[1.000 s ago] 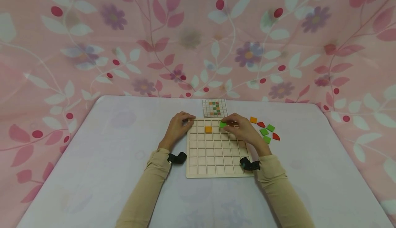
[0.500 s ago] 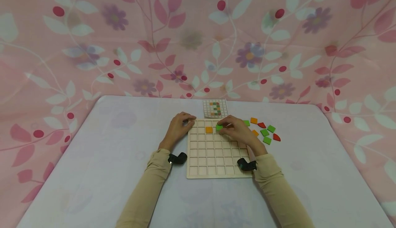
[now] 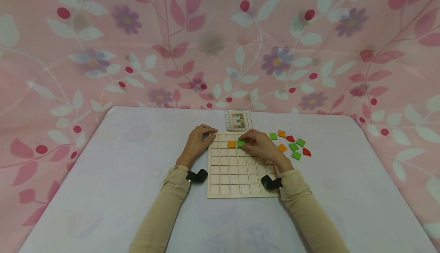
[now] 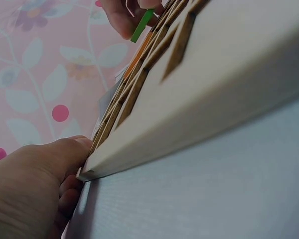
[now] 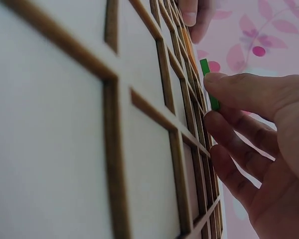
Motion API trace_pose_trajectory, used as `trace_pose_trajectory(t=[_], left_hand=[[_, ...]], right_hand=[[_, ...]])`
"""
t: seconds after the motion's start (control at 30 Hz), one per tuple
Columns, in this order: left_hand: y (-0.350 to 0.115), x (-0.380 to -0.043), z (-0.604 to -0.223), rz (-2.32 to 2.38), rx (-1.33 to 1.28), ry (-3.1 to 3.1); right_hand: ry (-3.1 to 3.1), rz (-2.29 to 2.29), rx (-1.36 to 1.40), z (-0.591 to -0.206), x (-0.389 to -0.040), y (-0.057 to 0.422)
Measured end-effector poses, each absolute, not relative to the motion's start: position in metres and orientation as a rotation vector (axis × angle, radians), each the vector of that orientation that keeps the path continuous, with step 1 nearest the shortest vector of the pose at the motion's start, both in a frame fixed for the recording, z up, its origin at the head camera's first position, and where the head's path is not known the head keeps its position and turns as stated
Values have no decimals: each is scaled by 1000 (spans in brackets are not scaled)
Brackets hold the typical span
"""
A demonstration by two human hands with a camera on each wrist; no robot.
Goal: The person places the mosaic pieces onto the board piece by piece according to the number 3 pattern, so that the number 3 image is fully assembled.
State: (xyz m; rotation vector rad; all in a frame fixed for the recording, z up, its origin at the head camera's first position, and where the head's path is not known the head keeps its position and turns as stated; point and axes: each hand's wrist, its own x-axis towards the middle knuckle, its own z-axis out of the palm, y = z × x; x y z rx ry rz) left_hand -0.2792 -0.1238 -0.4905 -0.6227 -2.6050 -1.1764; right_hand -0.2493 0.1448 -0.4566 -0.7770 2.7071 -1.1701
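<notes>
Pinching one flat green square tile in the right hand over a pale wooden grid board, just beside one orange square tile. Gripping the board's far left corner with the left hand, presumably against shifting. Counting, loose at right: four green squares, two orange squares, two red quarter-rounds.

Pink floral backdrop behind a white-covered table.

The head view looks forward and down from above; 2 close, low wrist views share the board.
</notes>
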Motion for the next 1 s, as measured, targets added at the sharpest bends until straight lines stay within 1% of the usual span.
trace_pose_trajectory(t=[1.0], left_hand=[[-124,-277,-488,-1159,-632,-2604]], right_hand=[[2730,-1120,-822,-459,-251,143]])
